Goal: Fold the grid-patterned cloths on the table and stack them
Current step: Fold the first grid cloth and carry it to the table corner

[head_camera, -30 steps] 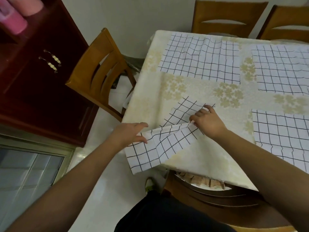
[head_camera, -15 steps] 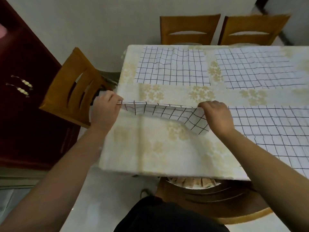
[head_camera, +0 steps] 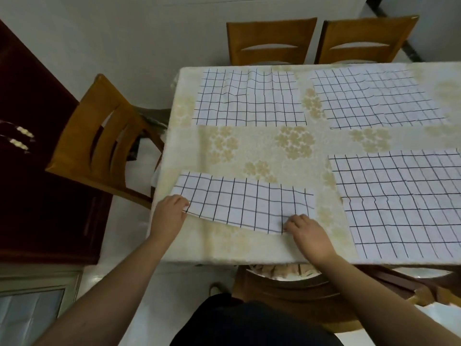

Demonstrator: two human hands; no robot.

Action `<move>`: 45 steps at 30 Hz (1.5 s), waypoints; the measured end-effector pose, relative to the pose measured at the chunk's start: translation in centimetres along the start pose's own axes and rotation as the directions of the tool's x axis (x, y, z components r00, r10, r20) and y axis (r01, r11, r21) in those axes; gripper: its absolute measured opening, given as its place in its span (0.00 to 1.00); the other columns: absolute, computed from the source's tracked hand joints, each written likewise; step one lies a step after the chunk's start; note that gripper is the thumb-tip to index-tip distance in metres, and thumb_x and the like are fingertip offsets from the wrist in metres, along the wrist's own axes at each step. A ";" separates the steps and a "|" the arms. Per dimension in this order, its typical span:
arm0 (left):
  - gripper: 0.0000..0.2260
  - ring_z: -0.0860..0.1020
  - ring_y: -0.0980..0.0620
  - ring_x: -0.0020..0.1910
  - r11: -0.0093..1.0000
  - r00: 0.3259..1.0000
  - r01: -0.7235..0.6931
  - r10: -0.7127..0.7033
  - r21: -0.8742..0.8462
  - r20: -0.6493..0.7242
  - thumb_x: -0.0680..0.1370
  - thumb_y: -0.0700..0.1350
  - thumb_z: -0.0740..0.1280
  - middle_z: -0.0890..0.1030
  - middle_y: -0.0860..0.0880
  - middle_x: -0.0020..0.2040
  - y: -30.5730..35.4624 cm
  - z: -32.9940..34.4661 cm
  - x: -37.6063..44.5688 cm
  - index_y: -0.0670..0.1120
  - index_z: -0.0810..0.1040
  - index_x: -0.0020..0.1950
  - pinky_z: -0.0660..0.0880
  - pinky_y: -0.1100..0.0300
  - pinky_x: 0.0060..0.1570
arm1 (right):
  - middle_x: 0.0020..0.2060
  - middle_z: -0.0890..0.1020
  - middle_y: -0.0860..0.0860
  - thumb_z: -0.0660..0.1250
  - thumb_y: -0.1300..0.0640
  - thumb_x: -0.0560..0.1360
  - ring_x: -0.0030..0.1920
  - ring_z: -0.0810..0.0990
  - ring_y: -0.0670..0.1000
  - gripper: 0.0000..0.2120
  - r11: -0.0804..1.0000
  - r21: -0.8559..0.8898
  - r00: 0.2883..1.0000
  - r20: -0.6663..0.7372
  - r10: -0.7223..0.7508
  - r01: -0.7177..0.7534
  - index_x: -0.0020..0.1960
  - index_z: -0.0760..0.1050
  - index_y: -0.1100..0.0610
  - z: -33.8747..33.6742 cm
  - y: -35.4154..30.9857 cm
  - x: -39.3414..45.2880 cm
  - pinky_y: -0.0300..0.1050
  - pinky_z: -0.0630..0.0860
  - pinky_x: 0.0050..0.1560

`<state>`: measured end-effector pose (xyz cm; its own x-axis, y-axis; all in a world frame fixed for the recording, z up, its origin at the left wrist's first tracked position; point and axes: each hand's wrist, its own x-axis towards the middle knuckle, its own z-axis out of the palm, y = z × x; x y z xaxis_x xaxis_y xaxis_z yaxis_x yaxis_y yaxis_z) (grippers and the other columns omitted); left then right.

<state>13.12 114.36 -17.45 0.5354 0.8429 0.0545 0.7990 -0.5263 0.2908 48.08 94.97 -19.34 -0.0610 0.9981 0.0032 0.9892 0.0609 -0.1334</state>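
A white cloth with a black grid, folded in half into a long strip (head_camera: 245, 204), lies flat at the near left of the table (head_camera: 249, 151). My left hand (head_camera: 169, 212) pinches its near left corner. My right hand (head_camera: 306, 233) pinches its near right corner. Three more grid cloths lie spread out flat: one at the far left (head_camera: 249, 98), one at the far right (head_camera: 376, 98), and one at the near right (head_camera: 404, 206).
The table has a cream flowered cover. A wooden chair (head_camera: 104, 143) stands at its left end, two more (head_camera: 272, 41) (head_camera: 364, 38) at the far side, and one (head_camera: 294, 288) is tucked under the near edge. A dark red cabinet (head_camera: 30, 171) fills the left.
The cloth hung off the table's near corner, then both hands lifted it up. Now it lies flat on the table as a folded strip, with both hands at its near corners.
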 end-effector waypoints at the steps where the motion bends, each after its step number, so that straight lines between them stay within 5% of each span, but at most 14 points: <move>1: 0.16 0.80 0.43 0.44 0.999 0.999 0.034 -0.034 -0.007 0.039 0.62 0.29 0.73 0.82 0.46 0.45 -0.3 0.8 -0.6 0.43 0.82 0.46 0.77 0.52 0.43 | 0.47 0.80 0.52 0.74 0.66 0.59 0.44 0.78 0.55 0.20 1.000 -0.006 0.999 0.033 -0.006 0.006 0.49 0.79 0.55 0.5 -0.3 -0.5 0.48 0.76 0.40; 4: 0.16 0.80 0.43 0.48 0.993 0.986 0.120 -0.122 0.019 0.110 0.63 0.31 0.73 0.81 0.47 0.48 -0.6 2.4 -2.1 0.44 0.82 0.48 0.76 0.50 0.47 | 0.48 0.80 0.52 0.76 0.66 0.57 0.45 0.79 0.55 0.23 1.000 -0.026 0.996 0.092 -0.011 0.013 0.50 0.79 0.54 1.1 -0.9 -1.4 0.48 0.78 0.43; 10: 0.20 0.73 0.41 0.60 0.909 0.910 0.414 -0.413 -0.045 0.028 0.72 0.33 0.66 0.73 0.42 0.64 0.0 3.7 -3.6 0.44 0.77 0.63 0.74 0.47 0.56 | 0.52 0.80 0.53 0.74 0.66 0.58 0.51 0.80 0.57 0.27 0.997 -0.063 0.994 0.093 0.049 -0.043 0.55 0.76 0.54 1.2 -0.4 -1.4 0.53 0.76 0.50; 16: 0.13 0.76 0.40 0.55 0.631 0.711 0.613 -0.703 -0.476 -0.017 0.80 0.39 0.62 0.75 0.39 0.59 0.2 3.3 -2.9 0.41 0.73 0.65 0.74 0.50 0.53 | 0.63 0.74 0.58 0.70 0.67 0.64 0.62 0.73 0.61 0.31 0.956 -0.015 0.952 0.091 0.291 -0.291 0.67 0.70 0.57 1.3 -0.6 -1.6 0.61 0.73 0.57; 20: 0.16 0.78 0.43 0.53 0.204 0.579 0.611 -0.774 -0.765 0.255 0.83 0.52 0.55 0.76 0.44 0.56 1.0 2.6 -2.3 0.48 0.67 0.69 0.79 0.49 0.53 | 0.70 0.65 0.62 0.72 0.64 0.66 0.68 0.66 0.65 0.37 0.830 0.127 0.838 0.139 0.527 -0.543 0.72 0.63 0.55 1.3 -1.0 -2.0 0.66 0.70 0.59; 22: 0.19 0.78 0.46 0.54 0.130 0.574 0.614 -0.750 -0.778 0.328 0.81 0.53 0.60 0.74 0.46 0.60 1.3 2.6 -2.1 0.50 0.64 0.71 0.79 0.50 0.52 | 0.72 0.61 0.60 0.73 0.60 0.67 0.69 0.63 0.64 0.40 0.674 0.269 0.725 0.209 0.656 -0.688 0.74 0.59 0.53 1.2 -1.1 -1.9 0.63 0.69 0.62; 27: 0.20 0.79 0.48 0.46 0.295 0.578 0.640 -0.793 -0.710 0.191 0.79 0.40 0.64 0.78 0.45 0.57 2.4 2.0 -2.0 0.50 0.67 0.70 0.77 0.57 0.43 | 0.67 0.69 0.57 0.67 0.61 0.76 0.56 0.73 0.55 0.32 0.176 0.669 0.517 0.354 0.779 -0.722 0.75 0.57 0.50 -0.3 -1.1 -1.6 0.55 0.73 0.57; 31: 0.15 0.77 0.51 0.36 0.513 0.709 0.545 -0.704 -0.664 0.038 0.81 0.40 0.60 0.80 0.47 0.47 4.5 -0.3 -0.9 0.51 0.70 0.67 0.73 0.60 0.35 | 0.60 0.74 0.50 0.53 0.60 0.81 0.47 0.74 0.48 0.18 -0.089 0.785 0.447 0.438 0.780 -0.614 0.62 0.73 0.43 -1.2 -0.8 -1.4 0.49 0.72 0.50; 34: 0.13 0.71 0.54 0.28 0.686 0.836 0.406 -0.546 -0.604 -0.058 0.82 0.41 0.60 0.77 0.50 0.35 7.5 -2.3 0.2 0.51 0.72 0.65 0.68 0.62 0.29 | 0.62 0.73 0.48 0.52 0.58 0.80 0.56 0.71 0.50 0.18 -0.174 0.794 0.474 0.506 0.721 -0.583 0.54 0.78 0.45 -1.4 -0.8 -1.2 0.52 0.68 0.63; 40: 0.13 0.69 0.50 0.25 0.823 0.979 0.158 -0.203 -0.546 -0.023 0.82 0.43 0.58 0.74 0.47 0.30 15.0 -2.4 1.6 0.55 0.72 0.65 0.65 0.58 0.28 | 0.59 0.77 0.52 0.57 0.48 0.81 0.57 0.76 0.55 0.13 -0.227 0.760 0.511 0.595 0.621 -0.610 0.57 0.78 0.48 -0.8 -1.3 -1.6 0.54 0.73 0.61; 42: 0.15 0.71 0.50 0.28 0.839 0.994 0.102 -0.100 -0.535 0.033 0.82 0.42 0.57 0.78 0.45 0.35 17.8 -1.7 1.6 0.53 0.72 0.67 0.66 0.56 0.30 | 0.58 0.78 0.53 0.57 0.48 0.81 0.55 0.77 0.56 0.14 -0.268 0.752 0.519 0.623 0.585 -0.602 0.59 0.78 0.50 -0.8 -1.4 -1.7 0.54 0.74 0.60; 45: 0.17 0.79 0.48 0.46 0.844 0.993 0.065 0.000 -0.532 0.122 0.82 0.40 0.56 0.81 0.44 0.56 21.9 -0.1 1.4 0.52 0.70 0.70 0.71 0.60 0.42 | 0.56 0.78 0.50 0.57 0.46 0.81 0.55 0.77 0.54 0.15 -0.305 0.755 0.541 0.638 0.548 -0.581 0.59 0.77 0.52 -1.1 -1.7 -1.7 0.54 0.73 0.62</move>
<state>31.36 104.06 -10.92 0.5650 0.8228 -0.0622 0.5636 -0.3298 0.7574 46.70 93.17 -17.99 0.4241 0.5705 -0.7033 -0.3666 -0.6020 -0.7094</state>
